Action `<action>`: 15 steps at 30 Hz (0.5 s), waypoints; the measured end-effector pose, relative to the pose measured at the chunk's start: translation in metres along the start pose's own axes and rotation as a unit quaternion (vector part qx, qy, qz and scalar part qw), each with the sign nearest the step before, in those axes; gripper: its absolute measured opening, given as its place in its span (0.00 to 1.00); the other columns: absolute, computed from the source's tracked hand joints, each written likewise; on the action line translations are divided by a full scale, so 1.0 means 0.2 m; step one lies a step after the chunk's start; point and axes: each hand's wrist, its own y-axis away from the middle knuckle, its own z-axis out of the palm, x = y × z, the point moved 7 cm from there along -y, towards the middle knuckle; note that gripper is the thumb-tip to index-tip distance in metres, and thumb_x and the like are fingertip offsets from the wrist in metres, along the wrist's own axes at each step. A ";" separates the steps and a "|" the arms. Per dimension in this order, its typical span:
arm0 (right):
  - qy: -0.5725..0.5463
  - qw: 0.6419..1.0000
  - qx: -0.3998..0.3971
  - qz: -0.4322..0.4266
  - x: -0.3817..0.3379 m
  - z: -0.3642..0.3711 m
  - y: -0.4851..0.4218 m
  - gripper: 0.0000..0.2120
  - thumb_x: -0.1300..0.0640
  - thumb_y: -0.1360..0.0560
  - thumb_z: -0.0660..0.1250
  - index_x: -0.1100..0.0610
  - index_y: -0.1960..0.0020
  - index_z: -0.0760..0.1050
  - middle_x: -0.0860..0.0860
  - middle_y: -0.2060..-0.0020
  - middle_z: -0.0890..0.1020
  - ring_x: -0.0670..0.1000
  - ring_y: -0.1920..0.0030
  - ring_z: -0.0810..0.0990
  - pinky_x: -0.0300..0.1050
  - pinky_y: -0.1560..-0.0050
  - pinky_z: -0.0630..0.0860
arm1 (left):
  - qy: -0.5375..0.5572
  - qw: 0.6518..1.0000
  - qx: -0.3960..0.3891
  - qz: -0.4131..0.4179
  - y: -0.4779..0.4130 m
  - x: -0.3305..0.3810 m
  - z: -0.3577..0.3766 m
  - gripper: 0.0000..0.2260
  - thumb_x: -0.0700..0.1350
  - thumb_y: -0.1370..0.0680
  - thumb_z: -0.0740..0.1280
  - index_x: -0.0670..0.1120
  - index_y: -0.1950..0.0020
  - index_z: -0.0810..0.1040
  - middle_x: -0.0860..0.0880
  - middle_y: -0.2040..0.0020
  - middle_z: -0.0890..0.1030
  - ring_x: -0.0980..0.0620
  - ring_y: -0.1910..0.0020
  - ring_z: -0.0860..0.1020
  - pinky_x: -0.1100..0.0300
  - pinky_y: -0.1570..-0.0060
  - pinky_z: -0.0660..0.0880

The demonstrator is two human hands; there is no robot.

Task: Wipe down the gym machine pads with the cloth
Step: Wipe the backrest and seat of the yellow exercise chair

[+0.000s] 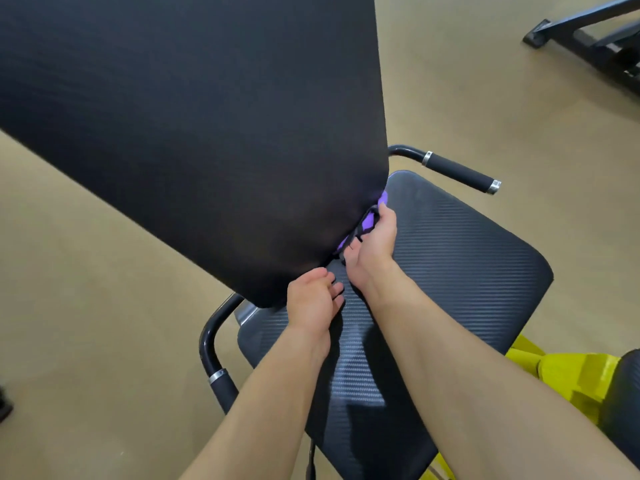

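**Cloth pressed into the gap between two pads**

Counted from left to right: two pads, two handles, two hands and one cloth, all over a tan floor (86, 306).

The back pad (190, 133) fills the upper left, a large smooth black slab tilted over the seat. Below its lower edge, the left handle (214, 358) curves down, a black tube with a silver ring and a dark grip. The left hand (313, 303) lies at the back pad's lower edge with its fingers bent and their tips on the seat surface. Whether it holds anything I cannot tell.

Just right of it and farther off, the cloth (369, 221) is bunched in the seam where the back pad meets the seat. It is purple with black markings, and much of it is hidden by the pad and the fingers. The right hand (372, 244) grips it, fingers curled round the fabric.

The seat pad (467, 258) is black with a ribbed, woven-looking texture that catches the light. Beyond it the right handle (453, 169) juts out to the right. A yellow frame (568, 372) shows at the near right, and another machine's black base (595, 39) sits at the far right.
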 end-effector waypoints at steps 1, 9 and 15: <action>-0.004 1.000 0.005 0.005 0.03 0.00 0.03 0.16 0.46 0.20 0.61 0.53 0.41 0.81 0.52 0.42 0.86 0.53 0.40 0.83 0.50 0.37 0.79 | 0.009 1.000 0.001 -0.010 0.00 -0.01 -0.04 0.12 0.35 0.18 0.59 0.42 0.37 0.76 0.45 0.46 0.81 0.49 0.48 0.81 0.54 0.44 0.79; 0.017 0.999 0.023 0.044 0.33 -0.04 0.23 0.20 0.42 0.21 0.62 0.53 0.38 0.81 0.52 0.44 0.86 0.53 0.43 0.84 0.52 0.35 0.79 | 0.061 0.994 0.028 -0.090 0.06 -0.04 -0.36 0.11 0.35 0.18 0.59 0.38 0.39 0.76 0.41 0.44 0.81 0.45 0.45 0.81 0.53 0.49 0.79; 0.018 0.995 0.014 0.098 0.58 -0.04 0.39 0.19 0.41 0.20 0.60 0.52 0.42 0.80 0.52 0.44 0.84 0.52 0.44 0.82 0.50 0.33 0.75 | 0.042 0.996 0.057 -0.052 0.08 0.01 -0.62 0.14 0.35 0.19 0.61 0.44 0.34 0.75 0.45 0.43 0.81 0.45 0.46 0.83 0.53 0.50 0.81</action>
